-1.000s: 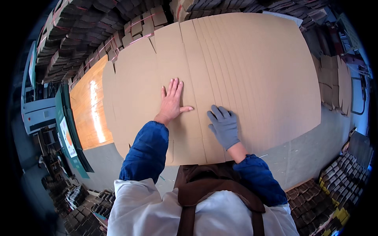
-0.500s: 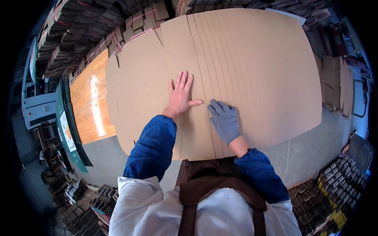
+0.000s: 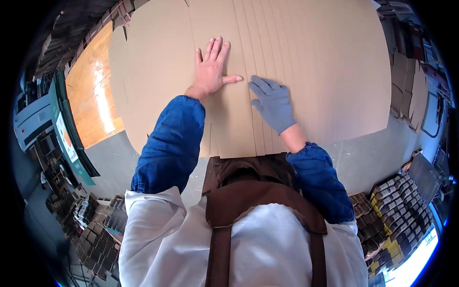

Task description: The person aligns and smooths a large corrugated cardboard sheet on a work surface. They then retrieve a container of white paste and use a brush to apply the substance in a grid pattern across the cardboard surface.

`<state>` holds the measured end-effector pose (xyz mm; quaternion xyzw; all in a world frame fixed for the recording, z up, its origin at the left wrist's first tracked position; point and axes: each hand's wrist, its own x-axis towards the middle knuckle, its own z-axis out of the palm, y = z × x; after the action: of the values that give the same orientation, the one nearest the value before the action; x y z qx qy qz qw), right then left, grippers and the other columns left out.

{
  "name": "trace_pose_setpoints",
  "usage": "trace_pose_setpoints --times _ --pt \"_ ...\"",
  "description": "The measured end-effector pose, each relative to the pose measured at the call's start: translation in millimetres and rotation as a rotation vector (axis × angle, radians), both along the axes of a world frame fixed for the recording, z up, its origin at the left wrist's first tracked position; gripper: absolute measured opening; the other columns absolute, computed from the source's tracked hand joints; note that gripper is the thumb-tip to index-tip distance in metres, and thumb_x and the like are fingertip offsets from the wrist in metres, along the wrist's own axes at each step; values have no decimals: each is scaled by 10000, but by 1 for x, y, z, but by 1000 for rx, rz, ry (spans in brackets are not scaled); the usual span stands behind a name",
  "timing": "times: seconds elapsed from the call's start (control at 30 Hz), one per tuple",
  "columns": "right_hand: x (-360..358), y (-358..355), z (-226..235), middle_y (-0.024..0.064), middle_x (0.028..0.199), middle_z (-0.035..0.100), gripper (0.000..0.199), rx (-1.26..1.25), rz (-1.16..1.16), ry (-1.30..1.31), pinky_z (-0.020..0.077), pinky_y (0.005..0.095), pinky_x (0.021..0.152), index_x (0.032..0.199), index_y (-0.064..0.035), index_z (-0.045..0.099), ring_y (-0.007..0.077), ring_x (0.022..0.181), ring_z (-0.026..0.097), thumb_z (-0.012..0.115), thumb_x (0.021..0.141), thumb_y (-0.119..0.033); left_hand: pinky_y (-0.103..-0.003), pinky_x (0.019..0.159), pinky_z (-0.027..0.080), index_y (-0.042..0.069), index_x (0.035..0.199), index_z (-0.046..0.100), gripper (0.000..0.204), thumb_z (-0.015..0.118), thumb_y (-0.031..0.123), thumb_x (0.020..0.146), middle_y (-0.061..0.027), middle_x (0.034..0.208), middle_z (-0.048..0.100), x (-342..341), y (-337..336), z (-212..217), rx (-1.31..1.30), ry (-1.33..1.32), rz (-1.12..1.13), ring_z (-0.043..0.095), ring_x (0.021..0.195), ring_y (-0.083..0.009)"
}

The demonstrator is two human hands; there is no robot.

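Note:
Overlapping tan cardboard sheets [image 3: 330, 71] spread in front of me, their edges fanned in closely spaced lines right of the middle. My bare left hand [image 3: 209, 71] lies flat on a sheet left of those edges, fingers spread and thumb pointing right. Close by on the right, my right hand [image 3: 273, 103], in a grey glove, rests on the fanned edges with its fingers stretched and slightly bent. Neither hand grips anything. Blue sleeves cover both forearms.
A shiny wooden board [image 3: 93, 91] and upright green panels [image 3: 71, 134] are left of the sheets. Folded cardboard [image 3: 404, 88] stands at the right. Bundled stacks [image 3: 401, 201] sit at the lower right on the grey floor [image 3: 363, 150]; more piles [image 3: 98, 239] are lower left.
The view has tilted down, so the sheets and both hands appear higher in the picture. Both hands keep nearly the same places on the cardboard.

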<state>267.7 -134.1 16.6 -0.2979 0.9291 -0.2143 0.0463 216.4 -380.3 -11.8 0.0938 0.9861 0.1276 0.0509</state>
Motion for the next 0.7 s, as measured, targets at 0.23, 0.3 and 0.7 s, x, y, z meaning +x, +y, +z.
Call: trace_pose_setpoints --times 0.23,0.3,0.7 --pt "-2 4 -2 -27 1427 573 545 -3 22 -11 478 436 915 1289 -155 641 187 1232 553 782 769 -238 -649 1206 139 144 1594 274 1228 738 775 648 -112 1674 192 3 1 1 24 -4 3 129 1557 -312" --pt "-4 2 -2 -31 1431 568 542 10 29 -2 475 440 920 1293 -162 641 182 1238 548 776 776 -252 -646 1209 133 142 1592 276 1227 742 770 647 -117 1673 192 -2 -1 1 20 3 -5 129 1556 -315" --pt "-3 2 7 -39 1448 542 530 53 38 -2 461 424 891 1303 -166 636 170 1252 526 761 801 -282 -635 1215 116 124 1602 242 1247 765 739 652 -135 1677 168 0 3 19 -2 -137 21 114 1560 -322"
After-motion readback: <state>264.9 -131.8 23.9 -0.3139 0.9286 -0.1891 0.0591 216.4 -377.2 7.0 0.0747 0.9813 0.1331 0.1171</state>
